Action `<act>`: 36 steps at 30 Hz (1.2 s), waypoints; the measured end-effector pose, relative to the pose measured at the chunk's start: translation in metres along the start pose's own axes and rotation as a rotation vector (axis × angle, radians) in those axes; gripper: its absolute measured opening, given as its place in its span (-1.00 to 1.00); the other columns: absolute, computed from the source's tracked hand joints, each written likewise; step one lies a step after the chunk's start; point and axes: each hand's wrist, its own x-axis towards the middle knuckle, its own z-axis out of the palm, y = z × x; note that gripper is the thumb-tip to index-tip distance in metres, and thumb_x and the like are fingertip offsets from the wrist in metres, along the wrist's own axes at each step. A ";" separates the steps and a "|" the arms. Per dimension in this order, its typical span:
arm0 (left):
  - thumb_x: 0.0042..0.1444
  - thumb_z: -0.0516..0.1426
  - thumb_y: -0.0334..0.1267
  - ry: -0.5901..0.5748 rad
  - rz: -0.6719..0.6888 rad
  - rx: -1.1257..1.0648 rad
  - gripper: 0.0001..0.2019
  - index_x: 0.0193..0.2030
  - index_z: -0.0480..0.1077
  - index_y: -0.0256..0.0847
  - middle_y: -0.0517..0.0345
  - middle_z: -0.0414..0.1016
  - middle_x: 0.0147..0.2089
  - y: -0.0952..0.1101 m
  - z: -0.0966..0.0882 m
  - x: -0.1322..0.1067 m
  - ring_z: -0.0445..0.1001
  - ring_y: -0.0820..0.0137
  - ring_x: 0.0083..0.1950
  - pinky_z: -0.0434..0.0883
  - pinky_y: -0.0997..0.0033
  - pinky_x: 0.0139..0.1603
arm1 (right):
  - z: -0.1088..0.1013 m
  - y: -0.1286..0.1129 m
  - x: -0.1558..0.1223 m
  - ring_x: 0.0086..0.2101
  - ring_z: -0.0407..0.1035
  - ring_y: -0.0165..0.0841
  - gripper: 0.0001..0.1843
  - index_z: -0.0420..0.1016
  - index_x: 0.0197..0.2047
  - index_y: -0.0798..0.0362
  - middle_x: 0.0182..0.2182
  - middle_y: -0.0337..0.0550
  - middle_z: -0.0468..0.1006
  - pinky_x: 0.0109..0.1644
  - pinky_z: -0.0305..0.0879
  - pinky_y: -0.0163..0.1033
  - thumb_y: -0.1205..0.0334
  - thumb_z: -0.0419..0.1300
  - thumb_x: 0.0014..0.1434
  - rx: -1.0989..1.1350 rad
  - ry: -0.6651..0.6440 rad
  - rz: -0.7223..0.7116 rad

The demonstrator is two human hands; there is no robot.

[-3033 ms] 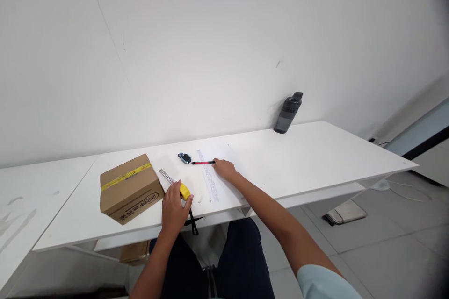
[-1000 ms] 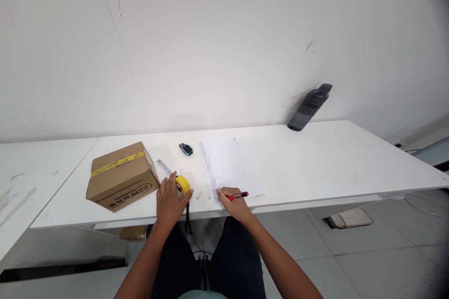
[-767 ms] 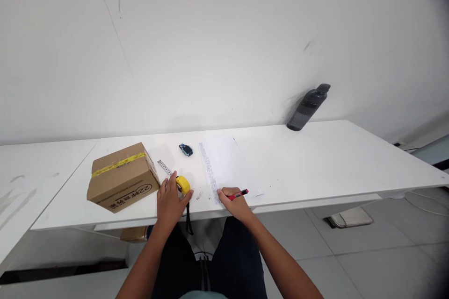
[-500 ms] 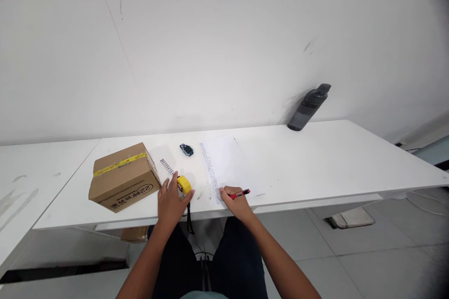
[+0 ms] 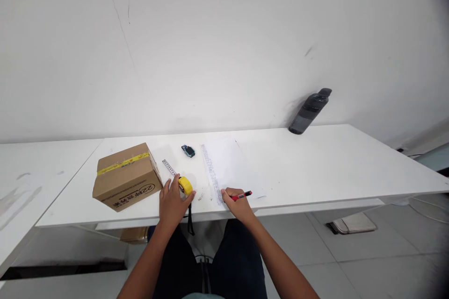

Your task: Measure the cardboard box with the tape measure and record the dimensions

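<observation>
My left hand [image 5: 172,203] rests at the table's front edge with thumb and fingers around a yellow tape measure [image 5: 185,185]. Its short length of blade [image 5: 169,167] sticks out toward the cardboard box, and a black wrist strap [image 5: 190,220] hangs over the edge. In my right hand [image 5: 238,205] is a red pen [image 5: 242,195], its tip hidden by the fingers. That hand lies on the lower part of a white sheet of paper [image 5: 228,163], which has dense handwriting along its left side.
A taped cardboard box [image 5: 128,177] stands left of my left hand. Behind the tape measure lies a dark wristwatch [image 5: 188,151]. A dark bottle [image 5: 309,111] stands against the wall at the back of the white table [image 5: 333,163].
The view has shifted slightly, so everything sits a little differently in the picture. Both hands keep their holds, with no clear movement against the table.
</observation>
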 end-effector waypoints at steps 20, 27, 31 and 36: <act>0.00 0.25 -0.16 0.082 0.083 -0.191 -0.32 0.28 0.21 -0.18 -0.08 0.38 0.26 -0.012 -0.005 -0.014 0.34 0.12 0.27 0.19 0.01 0.30 | 0.001 -0.007 -0.002 -0.49 0.24 -0.28 -0.48 0.24 -0.59 -0.02 -0.61 -0.22 0.31 -0.38 0.16 -0.20 -0.24 0.01 0.19 0.027 0.159 0.084; 0.00 0.27 -0.21 0.334 0.319 -0.046 -0.51 0.13 0.37 -0.08 -0.10 0.06 0.45 -0.001 -0.033 -0.043 -0.05 -0.08 0.46 0.05 -0.24 0.34 | -0.001 0.000 0.018 -0.18 0.40 -0.10 -0.60 0.48 -0.04 0.08 -0.09 0.09 0.44 -0.30 0.25 -0.15 0.10 -0.08 0.26 -0.466 0.369 0.126; 0.03 0.27 -0.15 0.464 0.371 -0.011 -0.51 0.14 0.38 -0.05 -0.10 -0.15 0.50 0.003 -0.061 -0.054 -0.14 -0.16 0.47 0.14 -0.26 0.29 | 0.002 -0.002 0.031 -0.15 0.42 -0.07 -0.44 0.35 0.20 0.26 0.03 0.23 0.38 -0.25 0.29 -0.09 0.36 -0.13 0.18 -0.598 0.208 0.248; 0.07 0.25 -0.15 0.574 0.325 0.035 -0.47 0.21 0.30 -0.01 -0.07 -0.17 0.50 -0.001 -0.082 -0.053 -0.17 -0.17 0.47 0.08 -0.28 0.32 | 0.034 -0.045 0.004 -0.13 0.42 -0.13 -0.44 0.27 0.29 0.05 0.02 0.09 0.43 -0.09 0.36 -0.06 0.09 -0.05 0.28 -0.050 0.091 0.083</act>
